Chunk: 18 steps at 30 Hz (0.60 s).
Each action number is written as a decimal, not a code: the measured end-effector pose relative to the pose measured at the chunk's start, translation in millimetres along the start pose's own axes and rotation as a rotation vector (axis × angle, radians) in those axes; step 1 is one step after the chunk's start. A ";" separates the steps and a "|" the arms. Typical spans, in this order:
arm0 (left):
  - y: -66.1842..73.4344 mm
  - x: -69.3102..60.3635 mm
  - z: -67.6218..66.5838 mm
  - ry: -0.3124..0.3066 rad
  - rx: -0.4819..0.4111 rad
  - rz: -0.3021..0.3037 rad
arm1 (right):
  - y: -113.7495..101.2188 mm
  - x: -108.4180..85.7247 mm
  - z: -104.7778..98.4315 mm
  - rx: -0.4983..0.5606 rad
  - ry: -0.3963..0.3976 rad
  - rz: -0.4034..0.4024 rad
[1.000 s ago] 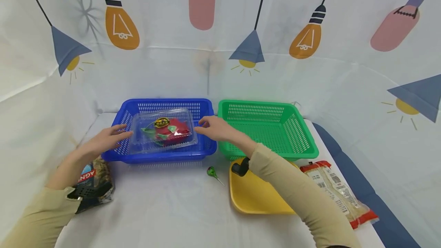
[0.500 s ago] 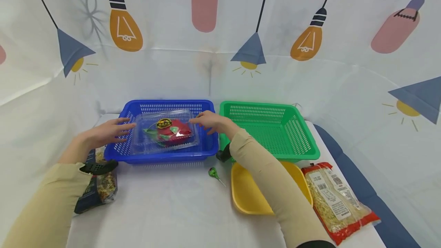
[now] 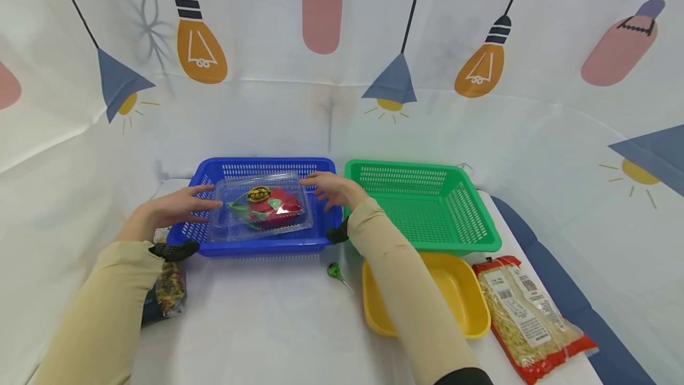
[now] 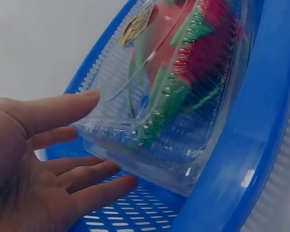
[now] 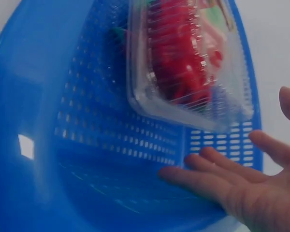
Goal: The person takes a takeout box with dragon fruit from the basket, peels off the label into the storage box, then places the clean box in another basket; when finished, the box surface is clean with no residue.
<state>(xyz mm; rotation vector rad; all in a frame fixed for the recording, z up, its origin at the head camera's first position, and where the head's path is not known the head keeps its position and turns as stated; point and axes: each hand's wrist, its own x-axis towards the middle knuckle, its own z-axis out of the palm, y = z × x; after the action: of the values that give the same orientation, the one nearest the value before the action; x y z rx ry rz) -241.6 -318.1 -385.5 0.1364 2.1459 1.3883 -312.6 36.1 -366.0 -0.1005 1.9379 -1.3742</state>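
Note:
A clear plastic clamshell box (image 3: 227, 224) with a round yellow-and-black label lies in the blue basket (image 3: 256, 248). Inside the box is a red and green fruit (image 3: 275, 207) resembling a dragon fruit. At the box's left end is my left hand (image 3: 173, 210), its fingers extended and spread. In the left wrist view, the thumb lies near the lid's edge and the fingers reach beside the lower side; contact is unclear. My right hand (image 3: 338, 189) is over the basket's right side with loosely bent fingers. The right wrist view shows a gap between those fingers and the box.
To the right stands a green basket (image 3: 408, 218), with a yellow tray (image 3: 462, 296) in front. A red-ended food packet (image 3: 526, 319) lies at far right. A green lollipop (image 3: 335, 271) is on the white table. Behind my left forearm is a dark packet (image 3: 171, 293).
My left hand has moved right, closer to the box's end. My right forearm has swung left, bringing its hand slightly further over the blue basket. The box stays in place; the head view shifted slightly.

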 end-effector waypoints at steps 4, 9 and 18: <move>0.5 0.0 3.4 0.006 -0.026 0.014 | 5.0 7.1 2.6 0.012 -0.028 -0.005; 1.0 1.0 5.9 0.012 -0.010 0.001 | 7.6 11.4 4.0 -0.008 -0.058 0.002; 1.6 1.3 6.2 0.020 0.012 -0.022 | 7.6 14.8 5.6 -0.025 -0.085 0.023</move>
<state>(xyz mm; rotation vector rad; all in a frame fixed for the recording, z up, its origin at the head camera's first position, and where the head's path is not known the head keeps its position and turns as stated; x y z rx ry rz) -239.8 -311.9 -386.5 0.1038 2.1667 1.3698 -317.3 28.2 -380.9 -0.1465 1.8804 -1.3100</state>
